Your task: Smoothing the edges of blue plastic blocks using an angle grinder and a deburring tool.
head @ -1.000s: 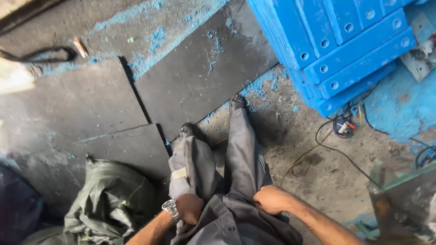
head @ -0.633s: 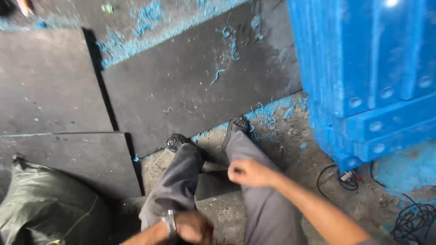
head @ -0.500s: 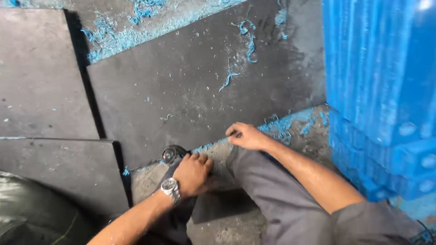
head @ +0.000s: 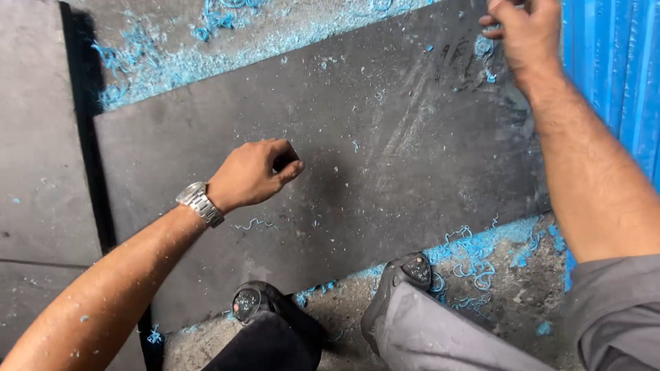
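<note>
Head cam: we're looking down at a big dark grey sheet (head: 385, 172) lying flat on the floor, w/ blue shavings (head: 158, 62) scattered along its far edge and more curled ones by the near right corner. Our left hand (head: 251, 175) hovers over the middle of the sheet, fingers curled loosely inward, thumb and index close together; we can't tell if anything is pinched betw. them. A metal wristwatch (head: 199, 203) sits on that wrist. Our right hand (head: 524, 31) is up at the far right corner of the sheet, fingers bent and bunched; top of frame cuts it off, so we can't tell whether it grips the sheet edge or just touches it. Just right of that arm stands a blue panel stack (head: 612, 82). Another dark sheet (head: 34, 137) lies to the left, separated from the main one by a narrow gap. Near us, two dark shoes (head: 412, 271) rest at the sheet's near edge, toes touching or just short of it, grey trouser legs below.
</note>
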